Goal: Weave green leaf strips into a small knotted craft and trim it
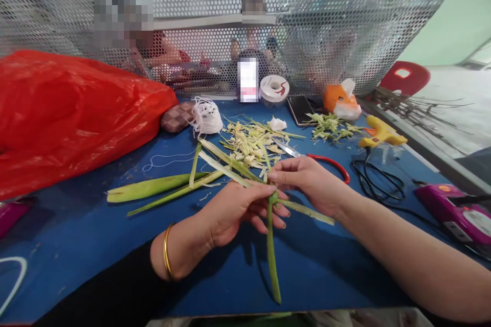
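Several green leaf strips cross at a small woven knot in front of me. My left hand pinches the strips at this knot, thumb on top and the other fingers curled beneath. Just above, my right hand pinches a strip with thumb and index finger close to the knot. One long leaf strip hangs down toward the table's front edge, and a paler strip points right under my right wrist. Other pale strips stretch to the upper left. Red-handled scissors lie behind my right hand, partly hidden.
Leaf scraps are heaped at the middle back beside white string. Whole leaves lie left, near a red plastic bag. Rightward are a yellow glue gun, its black cord and a purple power strip. Perforated mesh stands behind.
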Demonstrator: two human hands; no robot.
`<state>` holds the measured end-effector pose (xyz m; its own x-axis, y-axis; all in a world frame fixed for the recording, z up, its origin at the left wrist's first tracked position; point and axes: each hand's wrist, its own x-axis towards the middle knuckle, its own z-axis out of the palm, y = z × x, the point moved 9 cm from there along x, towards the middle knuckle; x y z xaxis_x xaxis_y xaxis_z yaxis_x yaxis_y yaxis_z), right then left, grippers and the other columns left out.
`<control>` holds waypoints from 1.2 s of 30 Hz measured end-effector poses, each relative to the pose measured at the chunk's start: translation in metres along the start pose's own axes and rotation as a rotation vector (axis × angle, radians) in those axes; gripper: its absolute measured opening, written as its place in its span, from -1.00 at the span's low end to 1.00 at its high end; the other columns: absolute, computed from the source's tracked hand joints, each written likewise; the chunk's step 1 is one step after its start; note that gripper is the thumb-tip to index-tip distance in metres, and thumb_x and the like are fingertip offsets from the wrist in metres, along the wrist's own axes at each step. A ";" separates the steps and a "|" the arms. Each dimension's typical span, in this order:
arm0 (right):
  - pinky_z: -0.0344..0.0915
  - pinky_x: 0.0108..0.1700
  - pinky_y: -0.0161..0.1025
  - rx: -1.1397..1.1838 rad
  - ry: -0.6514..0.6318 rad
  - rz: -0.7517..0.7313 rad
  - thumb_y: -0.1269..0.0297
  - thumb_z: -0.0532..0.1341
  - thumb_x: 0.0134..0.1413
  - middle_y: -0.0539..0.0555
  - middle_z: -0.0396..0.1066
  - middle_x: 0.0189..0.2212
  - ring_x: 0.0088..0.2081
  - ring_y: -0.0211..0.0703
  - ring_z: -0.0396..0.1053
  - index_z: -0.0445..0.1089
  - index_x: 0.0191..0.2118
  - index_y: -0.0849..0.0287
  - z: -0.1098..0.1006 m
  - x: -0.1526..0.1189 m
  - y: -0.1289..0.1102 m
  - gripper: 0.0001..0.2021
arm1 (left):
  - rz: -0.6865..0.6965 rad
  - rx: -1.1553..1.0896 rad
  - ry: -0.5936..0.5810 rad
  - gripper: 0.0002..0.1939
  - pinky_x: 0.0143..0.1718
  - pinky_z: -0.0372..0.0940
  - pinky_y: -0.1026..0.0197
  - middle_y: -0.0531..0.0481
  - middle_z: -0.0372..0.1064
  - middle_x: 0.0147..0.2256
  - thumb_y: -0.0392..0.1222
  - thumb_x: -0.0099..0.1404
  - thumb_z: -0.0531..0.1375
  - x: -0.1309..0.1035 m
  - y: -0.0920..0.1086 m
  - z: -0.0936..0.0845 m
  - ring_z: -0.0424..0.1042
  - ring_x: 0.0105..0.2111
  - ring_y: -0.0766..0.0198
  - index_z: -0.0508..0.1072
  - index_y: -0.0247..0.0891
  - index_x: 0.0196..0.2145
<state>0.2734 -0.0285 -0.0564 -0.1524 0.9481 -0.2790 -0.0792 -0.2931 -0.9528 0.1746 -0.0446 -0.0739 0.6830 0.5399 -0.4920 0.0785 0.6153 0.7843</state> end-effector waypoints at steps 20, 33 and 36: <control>0.31 -0.35 -0.30 -0.478 -0.185 -0.118 0.06 0.22 0.13 0.01 0.43 -0.46 -0.41 -0.24 0.38 0.41 -0.38 0.19 0.012 -0.010 -0.016 -0.73 | 0.107 -0.041 0.100 -0.84 -0.66 0.22 0.44 -0.07 0.53 -0.47 -0.21 0.21 0.22 0.001 0.014 -0.018 0.53 -0.51 0.32 0.56 -0.35 -0.39; 0.26 -0.51 -0.35 -0.607 -0.143 -0.121 0.13 0.23 0.07 -0.07 0.28 -0.68 -0.60 -0.29 0.28 0.40 -0.53 0.16 0.000 -0.012 -0.024 -0.74 | 0.110 0.001 0.202 -0.94 -0.67 0.21 0.44 -0.02 0.49 -0.57 -0.33 0.15 0.27 -0.003 0.023 -0.024 0.48 -0.61 0.36 0.55 -0.37 -0.43; 0.25 -0.51 -0.36 -0.599 -0.138 -0.115 0.12 0.22 0.08 -0.07 0.27 -0.68 -0.60 -0.30 0.28 0.39 -0.53 0.16 -0.003 -0.011 -0.023 -0.74 | 0.115 -0.002 0.186 -0.95 -0.69 0.17 0.45 -0.03 0.50 -0.57 -0.33 0.14 0.27 -0.002 0.023 -0.026 0.48 -0.62 0.36 0.55 -0.36 -0.42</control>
<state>0.2794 -0.0314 -0.0318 -0.3050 0.9330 -0.1907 0.4574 -0.0322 -0.8887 0.1564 -0.0166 -0.0642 0.5416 0.7031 -0.4608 0.0067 0.5445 0.8387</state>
